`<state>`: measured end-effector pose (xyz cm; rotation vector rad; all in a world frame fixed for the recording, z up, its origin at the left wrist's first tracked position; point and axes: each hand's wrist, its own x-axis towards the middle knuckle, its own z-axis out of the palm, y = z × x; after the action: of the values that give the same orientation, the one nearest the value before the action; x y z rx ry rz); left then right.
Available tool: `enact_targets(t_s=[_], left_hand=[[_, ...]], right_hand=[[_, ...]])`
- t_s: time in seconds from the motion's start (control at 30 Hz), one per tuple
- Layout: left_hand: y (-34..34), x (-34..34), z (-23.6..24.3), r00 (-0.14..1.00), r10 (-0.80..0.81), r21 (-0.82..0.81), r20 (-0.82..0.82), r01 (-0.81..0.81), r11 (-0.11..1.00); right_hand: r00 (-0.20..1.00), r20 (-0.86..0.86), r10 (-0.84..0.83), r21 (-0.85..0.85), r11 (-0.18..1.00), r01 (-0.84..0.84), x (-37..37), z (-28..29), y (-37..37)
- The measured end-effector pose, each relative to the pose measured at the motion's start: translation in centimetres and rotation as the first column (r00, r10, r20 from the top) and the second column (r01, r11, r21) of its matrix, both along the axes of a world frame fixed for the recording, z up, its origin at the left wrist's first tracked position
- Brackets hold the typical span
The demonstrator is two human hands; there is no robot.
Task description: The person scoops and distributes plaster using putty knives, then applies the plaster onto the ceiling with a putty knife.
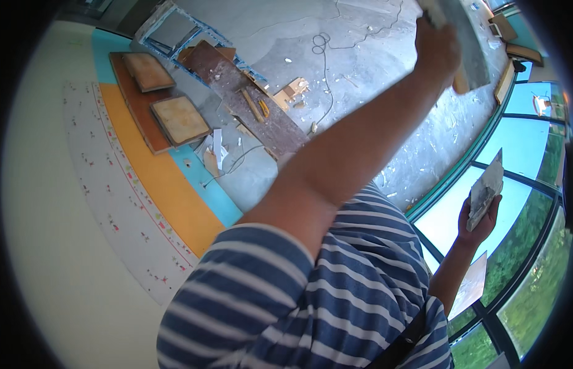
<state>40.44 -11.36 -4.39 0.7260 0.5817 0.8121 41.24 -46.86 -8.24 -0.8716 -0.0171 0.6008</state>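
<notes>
My left arm reaches across to the upper right. There my left hand (435, 49) is closed round a wide flat plastering trowel (471, 46) with a pale grey face; the hand is slightly blurred and partly hides the grip. Lower, by the windows at the right, my right hand (480, 226) holds a smaller flat plate (486, 192) from below, its face smeared with whitish putty. I cannot make out exactly what kind of plate it is. The two hands are well apart.
A brown plank (249, 98) with tools on it leans by a blue stepladder (176, 31). Wooden stools (182, 120) stand near the left wall. A cable (326, 74) loops over the debris-strewn concrete floor (366, 80). Windows (514, 203) curve along the right.
</notes>
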Motion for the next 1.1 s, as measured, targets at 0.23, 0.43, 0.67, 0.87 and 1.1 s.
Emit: enact_targets(t_s=[0.23, 0.43, 0.67, 0.87, 1.1], left_hand=[[-4.5, -8.3, -19.2, 0.932, -0.032, -0.059, -0.36, 0.011, 0.998], [2.1, -18.7, -23.7, 0.702, 0.135, 0.312, -0.7, 0.13, 0.941], [12.6, -11.0, -11.5, 0.956, 0.129, 0.317, -0.265, -0.039, 0.947], [8.2, 0.7, -6.5, 0.938, 0.342, 0.055, -0.059, -0.339, 0.939], [-3.0, -8.0, -18.5, 0.982, 0.053, -0.307, -0.18, -0.107, 0.946]], right_hand=[[0.986, -0.005, -0.166, -0.082, 0.983, 0.166, -1.3, 0.5, 0.8], [0.98, -0.027, -0.196, -0.093, 0.977, 0.193, -2.2, 0.2, 0.1], [0.989, 0.025, -0.148, -0.118, 0.982, 0.15, -1.4, -0.4, -1.1], [0.996, 0.052, 0.077, 0.039, 0.996, -0.079, -0.6, -0.4, -0.1], [0.989, 0.026, -0.147, -0.071, 0.986, 0.148, -1.2, 0.1, 0.7]])
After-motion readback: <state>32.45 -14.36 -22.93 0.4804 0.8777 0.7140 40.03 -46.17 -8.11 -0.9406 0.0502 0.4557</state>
